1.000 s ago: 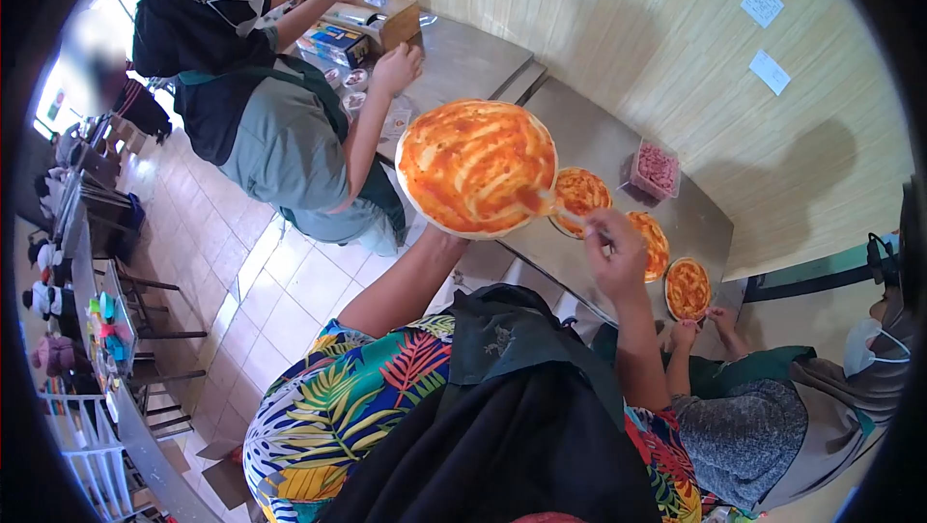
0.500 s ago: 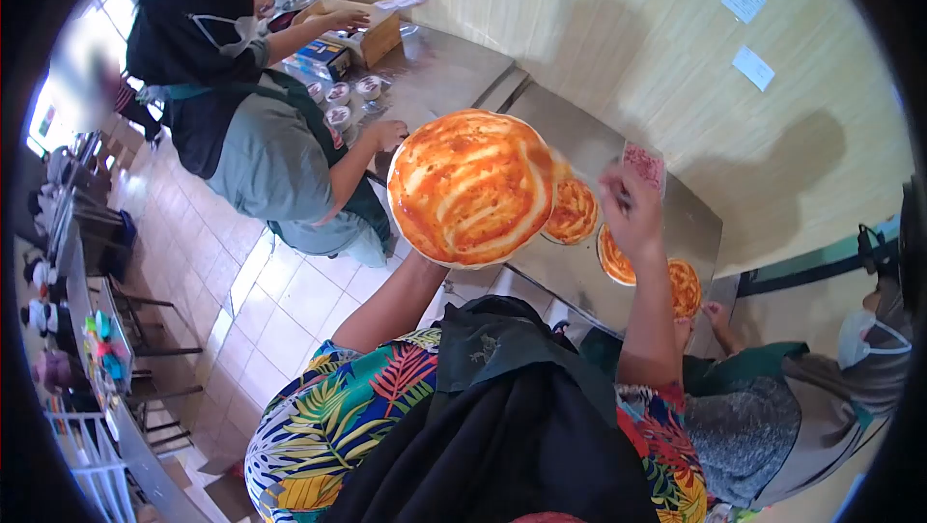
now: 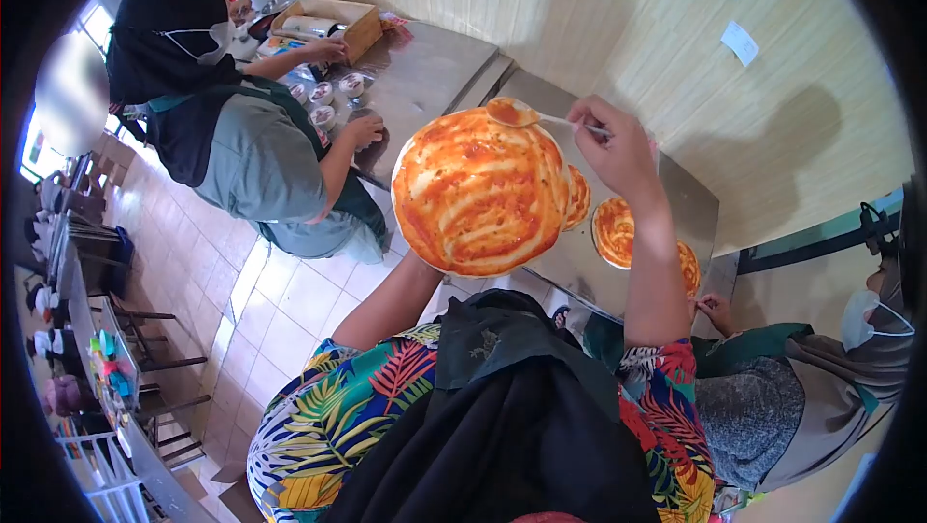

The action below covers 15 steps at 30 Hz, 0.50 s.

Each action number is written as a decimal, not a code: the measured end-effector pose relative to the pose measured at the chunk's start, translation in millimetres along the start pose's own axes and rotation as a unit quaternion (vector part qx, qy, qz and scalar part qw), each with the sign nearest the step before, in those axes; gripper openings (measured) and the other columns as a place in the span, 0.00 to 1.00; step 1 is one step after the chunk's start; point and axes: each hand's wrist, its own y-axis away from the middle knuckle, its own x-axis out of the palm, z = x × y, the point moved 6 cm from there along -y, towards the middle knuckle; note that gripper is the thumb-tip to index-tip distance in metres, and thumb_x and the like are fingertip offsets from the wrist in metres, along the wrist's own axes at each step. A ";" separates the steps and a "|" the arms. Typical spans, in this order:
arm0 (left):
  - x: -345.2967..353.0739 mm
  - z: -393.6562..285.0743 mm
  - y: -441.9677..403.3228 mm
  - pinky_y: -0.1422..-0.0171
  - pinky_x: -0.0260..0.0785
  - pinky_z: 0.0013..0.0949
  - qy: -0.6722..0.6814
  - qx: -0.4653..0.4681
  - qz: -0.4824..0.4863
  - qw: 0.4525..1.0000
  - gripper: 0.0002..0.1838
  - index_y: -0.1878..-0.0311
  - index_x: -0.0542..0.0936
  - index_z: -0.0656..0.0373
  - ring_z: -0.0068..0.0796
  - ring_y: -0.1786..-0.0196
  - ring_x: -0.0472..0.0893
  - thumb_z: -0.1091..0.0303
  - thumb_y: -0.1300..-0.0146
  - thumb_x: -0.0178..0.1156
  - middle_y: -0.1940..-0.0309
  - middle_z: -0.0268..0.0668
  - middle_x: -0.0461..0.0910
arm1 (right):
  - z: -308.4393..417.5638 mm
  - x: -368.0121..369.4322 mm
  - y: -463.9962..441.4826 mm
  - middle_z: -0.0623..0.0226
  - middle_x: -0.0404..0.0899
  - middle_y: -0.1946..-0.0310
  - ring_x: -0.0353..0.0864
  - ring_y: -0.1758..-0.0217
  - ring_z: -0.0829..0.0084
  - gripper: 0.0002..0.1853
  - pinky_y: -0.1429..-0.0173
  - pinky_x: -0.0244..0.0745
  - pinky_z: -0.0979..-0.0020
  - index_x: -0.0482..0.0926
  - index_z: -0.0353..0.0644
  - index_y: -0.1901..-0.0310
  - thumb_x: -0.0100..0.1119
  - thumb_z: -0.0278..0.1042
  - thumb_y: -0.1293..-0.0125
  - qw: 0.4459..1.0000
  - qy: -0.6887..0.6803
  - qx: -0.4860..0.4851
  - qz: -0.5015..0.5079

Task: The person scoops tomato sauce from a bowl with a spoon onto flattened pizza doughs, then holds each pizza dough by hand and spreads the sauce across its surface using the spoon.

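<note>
A large round pizza base (image 3: 478, 199) spread with streaky red sauce is held up in front of me. My left hand (image 3: 423, 270) bears it from below; only the wrist end shows, the fingers being hidden under the dough. Between the fingers of my right hand (image 3: 613, 137) is pinched the thin handle of a spoon (image 3: 555, 119). Its sauce-covered bowl lies at the pizza base's upper right edge. Behind, partly covered by the base, a smaller sauced pizza base (image 3: 577, 197) rests on the metal table (image 3: 570, 253).
More sauced bases (image 3: 613, 231) lie along the table to the right, beside a co-worker (image 3: 753, 407). At left another co-worker (image 3: 261, 156) stands by several small white cups (image 3: 322, 93) and a wooden box (image 3: 362, 28). Stools (image 3: 164, 364) and a long counter line the far left.
My right hand has moved up, bringing the spoon onto the pizza base's upper edge. The base has shifted slightly. The left co-worker's far hand has moved back from the box.
</note>
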 end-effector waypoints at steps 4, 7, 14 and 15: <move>1.5 -0.2 -0.1 0.28 0.60 0.55 0.009 0.008 0.007 1.000 0.34 0.28 0.57 0.53 0.47 0.29 0.62 0.42 0.31 0.44 0.29 0.46 0.58 | -26.8 -4.3 20.9 0.64 0.72 0.79 0.67 0.80 0.76 0.06 0.72 0.65 0.74 0.76 0.38 0.62 0.57 0.27 0.40 0.999 -0.052 0.014 0.008; 0.6 -2.7 -3.4 0.28 0.60 0.56 0.023 0.021 0.019 0.999 0.35 0.28 0.57 0.53 0.47 0.29 0.62 0.42 0.31 0.44 0.29 0.46 0.58 | -27.3 -0.9 58.6 0.65 0.74 0.78 0.70 0.80 0.77 0.05 0.73 0.66 0.74 0.77 0.39 0.62 0.58 0.26 0.40 0.999 -0.021 0.010 -0.022; 8.8 0.4 -18.5 0.29 0.61 0.55 0.049 0.021 0.041 0.998 0.34 0.28 0.57 0.53 0.47 0.29 0.63 0.43 0.31 0.45 0.30 0.46 0.59 | 19.2 61.0 114.0 0.63 0.77 0.75 0.79 0.77 0.72 0.03 0.70 0.73 0.71 0.77 0.39 0.63 0.57 0.25 0.40 0.992 -0.103 0.061 -0.045; 12.9 0.4 -17.1 0.30 0.63 0.54 0.038 0.037 0.029 0.998 0.33 0.29 0.58 0.53 0.47 0.30 0.65 0.44 0.31 0.46 0.31 0.46 0.61 | 31.1 62.6 115.5 0.63 0.78 0.75 0.79 0.76 0.71 0.03 0.69 0.74 0.71 0.77 0.39 0.64 0.57 0.24 0.40 0.997 -0.077 0.025 -0.016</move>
